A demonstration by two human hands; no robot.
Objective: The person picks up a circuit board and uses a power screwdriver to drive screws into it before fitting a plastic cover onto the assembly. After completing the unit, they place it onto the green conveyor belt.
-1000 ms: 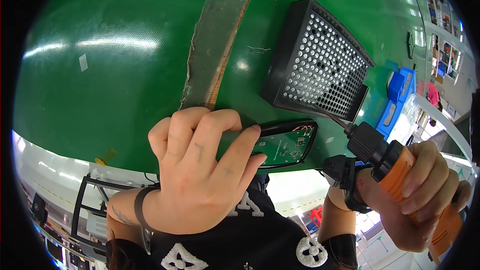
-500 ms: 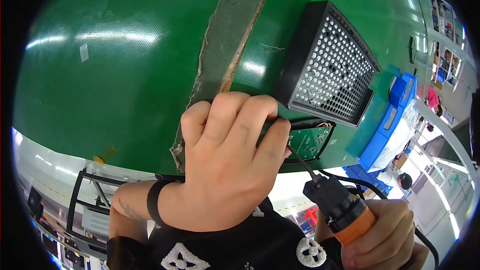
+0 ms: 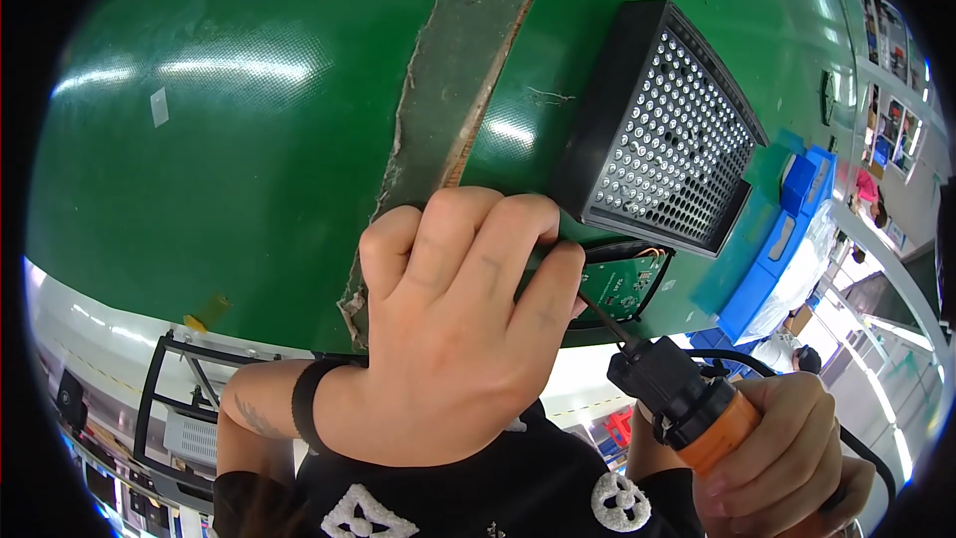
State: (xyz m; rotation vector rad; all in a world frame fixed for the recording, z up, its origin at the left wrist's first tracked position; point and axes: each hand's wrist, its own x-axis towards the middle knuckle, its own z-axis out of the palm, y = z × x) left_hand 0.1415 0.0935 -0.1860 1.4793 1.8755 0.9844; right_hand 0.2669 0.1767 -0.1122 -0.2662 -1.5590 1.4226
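Note:
My right hand [image 3: 775,453] is wrapped round an orange and black electric screwdriver [image 3: 687,403]. Its thin bit slants up and left to a green circuit board [image 3: 622,282], which sits in a black casing [image 3: 655,291]. Bent over the left end of that casing is my left hand [image 3: 458,314], fingers curled and thumb close to the bit tip. The back of this hand hides what its fingertips grip and the spot where the bit ends. Just beyond the casing stands a black tray [image 3: 607,130] filled with rows of small silvery screws [image 3: 677,130].
A worn grey-green strip [image 3: 448,70] with ragged edges runs across the green table mat [image 3: 249,169]. Blue bins [image 3: 772,269] stand along the right side. A black cord [image 3: 866,458] trails from the screwdriver. A small pale scrap [image 3: 159,108] lies far left.
The screwdriver and my right hand have shifted slightly right. My left hand stays over the casing almost unmoved.

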